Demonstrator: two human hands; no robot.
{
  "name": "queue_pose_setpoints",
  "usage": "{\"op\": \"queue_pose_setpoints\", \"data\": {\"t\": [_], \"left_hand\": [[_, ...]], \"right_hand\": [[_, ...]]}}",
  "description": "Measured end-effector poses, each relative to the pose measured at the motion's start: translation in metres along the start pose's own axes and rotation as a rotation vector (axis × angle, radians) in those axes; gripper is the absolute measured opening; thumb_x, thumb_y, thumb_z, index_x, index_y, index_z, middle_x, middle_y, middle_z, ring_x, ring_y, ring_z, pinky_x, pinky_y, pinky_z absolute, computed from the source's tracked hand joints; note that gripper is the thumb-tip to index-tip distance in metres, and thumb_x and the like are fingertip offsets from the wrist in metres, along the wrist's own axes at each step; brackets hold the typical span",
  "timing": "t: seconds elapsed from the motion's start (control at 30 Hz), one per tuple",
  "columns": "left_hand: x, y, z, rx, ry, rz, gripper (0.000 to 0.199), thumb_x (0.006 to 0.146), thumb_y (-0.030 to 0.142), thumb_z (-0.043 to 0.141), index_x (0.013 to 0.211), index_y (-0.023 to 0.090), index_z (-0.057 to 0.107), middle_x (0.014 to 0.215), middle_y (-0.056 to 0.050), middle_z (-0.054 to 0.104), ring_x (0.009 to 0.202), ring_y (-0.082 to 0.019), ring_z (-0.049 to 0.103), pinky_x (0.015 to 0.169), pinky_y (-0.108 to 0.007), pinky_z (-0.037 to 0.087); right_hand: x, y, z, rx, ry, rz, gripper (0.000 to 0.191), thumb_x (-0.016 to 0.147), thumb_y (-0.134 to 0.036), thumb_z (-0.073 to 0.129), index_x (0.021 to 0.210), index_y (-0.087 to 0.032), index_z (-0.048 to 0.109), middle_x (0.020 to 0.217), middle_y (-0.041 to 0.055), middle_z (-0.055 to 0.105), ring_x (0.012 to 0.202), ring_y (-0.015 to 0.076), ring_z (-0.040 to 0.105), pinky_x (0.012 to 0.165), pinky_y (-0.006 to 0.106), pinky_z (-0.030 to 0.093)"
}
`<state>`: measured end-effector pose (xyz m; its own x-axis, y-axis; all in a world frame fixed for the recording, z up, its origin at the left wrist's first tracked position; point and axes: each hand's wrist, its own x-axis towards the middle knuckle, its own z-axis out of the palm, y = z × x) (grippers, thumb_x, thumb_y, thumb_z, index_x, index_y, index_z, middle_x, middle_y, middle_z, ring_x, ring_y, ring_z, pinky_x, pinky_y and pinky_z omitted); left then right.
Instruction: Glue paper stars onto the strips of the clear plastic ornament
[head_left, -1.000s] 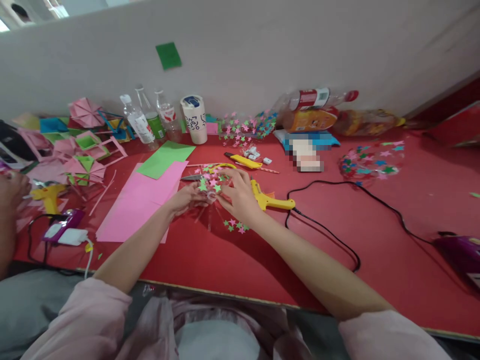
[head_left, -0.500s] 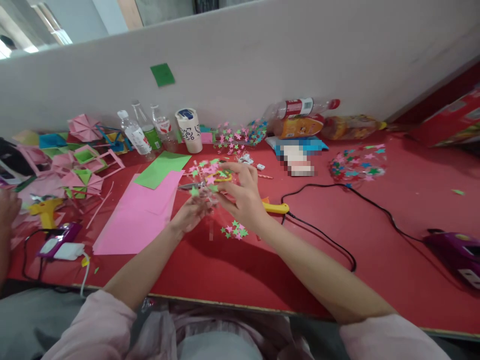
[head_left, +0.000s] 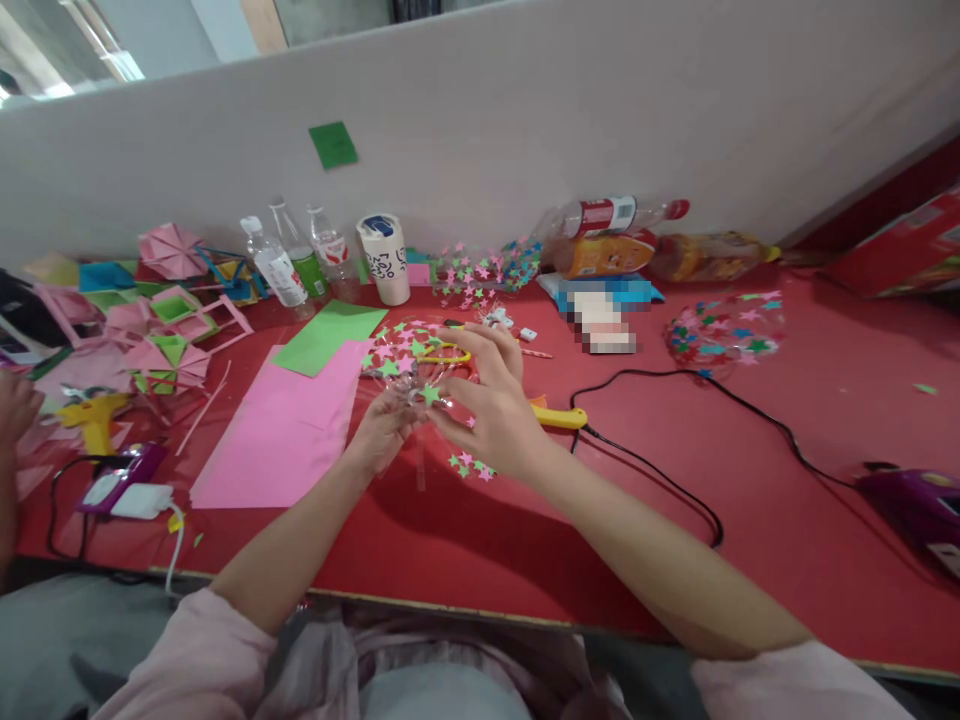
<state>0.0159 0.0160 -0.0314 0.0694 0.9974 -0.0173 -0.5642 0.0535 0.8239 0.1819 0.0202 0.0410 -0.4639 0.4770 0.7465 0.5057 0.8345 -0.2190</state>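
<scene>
My left hand (head_left: 386, 432) pinches a clear plastic piece (head_left: 412, 395) that looks like part of a cut bottle. Pink and green paper stars (head_left: 394, 350) dot its clear strips. My right hand (head_left: 491, 400) reaches in from the other side, thumb and forefinger at a green star (head_left: 430, 394) on the piece; exact contact is hard to see. Just behind, partly covered by my right fingers, lie scissors with yellow handles (head_left: 459, 350). Loose stars (head_left: 472, 465) lie below my hands. A yellow glue gun (head_left: 559, 415) rests by my right wrist.
Pink paper (head_left: 277, 440) and green paper (head_left: 330, 335) lie to the left. Bottles (head_left: 277, 265) and a cup (head_left: 384, 260) line the wall. A star-covered plastic piece (head_left: 724, 330) and black cord (head_left: 675, 372) are right. Another person's hand (head_left: 16, 405) is far left.
The starred plastic piece has tilted in my left hand, so more of its stars show. My right fingers have shifted slightly and a green star now shows at their tips.
</scene>
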Motion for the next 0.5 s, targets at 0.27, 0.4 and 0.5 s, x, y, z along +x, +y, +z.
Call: {"op": "queue_pose_setpoints", "data": {"t": [0.27, 0.4, 0.5], "left_hand": [[-0.0037, -0.0015, 0.0051, 0.041, -0.016, -0.025, 0.035, 0.055, 0.017, 0.081, 0.085, 0.020, 0.064, 0.073, 0.003, 0.065, 0.069, -0.010, 0.063, 0.072, -0.022, 0.049], [-0.0034, -0.0072, 0.0008, 0.038, 0.009, -0.079, 0.035, 0.053, 0.014, 0.081, 0.081, 0.020, 0.062, 0.076, 0.003, 0.067, 0.073, -0.012, 0.065, 0.075, -0.026, 0.051], [-0.0026, -0.0087, -0.0005, 0.051, 0.019, -0.085, 0.032, 0.054, 0.014, 0.081, 0.079, 0.019, 0.062, 0.076, 0.002, 0.068, 0.075, -0.013, 0.066, 0.075, -0.025, 0.051]], "right_hand": [[0.0000, -0.0042, -0.0019, -0.044, 0.027, 0.004, 0.014, 0.080, -0.019, 0.056, 0.068, -0.021, 0.062, 0.132, 0.0048, 0.047, 0.125, 0.0278, 0.036, 0.110, 0.057, 0.022], [-0.0012, -0.0041, -0.0016, -0.068, 0.059, 0.016, 0.014, 0.078, -0.016, 0.057, 0.067, -0.023, 0.063, 0.131, 0.0007, 0.048, 0.125, 0.0274, 0.036, 0.111, 0.058, 0.022], [-0.0013, -0.0043, -0.0005, -0.070, 0.058, 0.027, 0.015, 0.078, -0.017, 0.058, 0.064, -0.023, 0.062, 0.130, 0.0006, 0.050, 0.123, 0.0275, 0.037, 0.110, 0.058, 0.023]]}}
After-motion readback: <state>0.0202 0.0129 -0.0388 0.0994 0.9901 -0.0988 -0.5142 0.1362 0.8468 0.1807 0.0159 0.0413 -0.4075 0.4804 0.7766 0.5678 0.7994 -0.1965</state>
